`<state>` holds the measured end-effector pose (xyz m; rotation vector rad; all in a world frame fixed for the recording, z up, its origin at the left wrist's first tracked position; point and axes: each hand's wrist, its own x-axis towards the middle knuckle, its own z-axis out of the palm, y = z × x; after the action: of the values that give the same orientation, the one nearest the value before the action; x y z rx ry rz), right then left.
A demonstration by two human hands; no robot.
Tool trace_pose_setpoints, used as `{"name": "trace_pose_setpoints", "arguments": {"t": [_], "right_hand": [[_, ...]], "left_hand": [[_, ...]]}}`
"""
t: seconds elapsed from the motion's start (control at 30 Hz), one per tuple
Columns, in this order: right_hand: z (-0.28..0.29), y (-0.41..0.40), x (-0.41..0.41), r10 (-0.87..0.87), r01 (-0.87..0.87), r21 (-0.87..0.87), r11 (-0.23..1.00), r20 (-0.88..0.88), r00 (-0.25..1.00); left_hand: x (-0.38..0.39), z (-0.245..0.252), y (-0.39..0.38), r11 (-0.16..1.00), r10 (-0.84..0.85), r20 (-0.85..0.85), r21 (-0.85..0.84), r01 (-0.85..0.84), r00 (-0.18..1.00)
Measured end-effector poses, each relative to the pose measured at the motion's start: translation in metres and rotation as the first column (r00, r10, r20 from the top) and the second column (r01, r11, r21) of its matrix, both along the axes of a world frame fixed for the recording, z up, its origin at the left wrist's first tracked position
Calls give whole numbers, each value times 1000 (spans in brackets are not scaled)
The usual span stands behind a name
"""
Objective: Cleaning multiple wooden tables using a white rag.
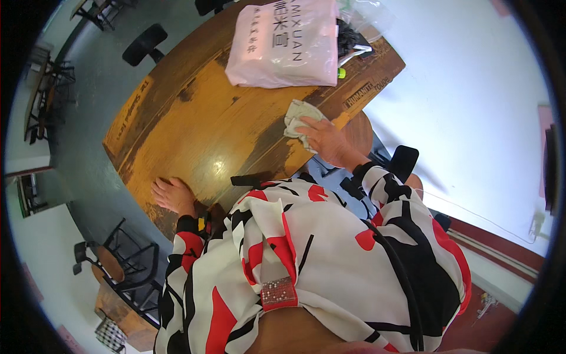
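My right hand [327, 139] presses a crumpled white cloth [300, 114] against the wooden table [208, 119], near its right edge. The fingers lie over the cloth's lower right part and hide some of it. At the table's lower left, my left hand [173, 194] rests palm down on the wood, holding nothing, its fingers slightly spread. The tabletop has a worn yellow and dark brown finish with printed lettering near its edges.
A pink plastic bag [283, 44] bearing writing lies at the table's far end, with a clear plastic bag [367, 17] and a green cap [341, 73] beside it. A round stool seat [358, 132] sits by the right edge. Black chairs [146, 44] stand left; a white wall [464, 110] rises right.
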<state>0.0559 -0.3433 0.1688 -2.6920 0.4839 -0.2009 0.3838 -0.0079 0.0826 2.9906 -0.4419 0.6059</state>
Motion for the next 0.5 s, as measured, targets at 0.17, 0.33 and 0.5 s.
{"name": "trace_pose_setpoints", "arguments": {"t": [0.17,0.33,0.5], "right_hand": [[-66,-97,-65,-309,246,370,896,120,944],[-69,-208,-119,-538,548,-153,822,104,836],[-68,-329,-154,-655,653,-155,741,49,754]], "left_hand": [[19,-13,16,999,7,-205,40,2,979],[-26,21,8,988,122,-456,142,-64,881],[-103,17,-12,987,83,-385,162,-22,919]]}}
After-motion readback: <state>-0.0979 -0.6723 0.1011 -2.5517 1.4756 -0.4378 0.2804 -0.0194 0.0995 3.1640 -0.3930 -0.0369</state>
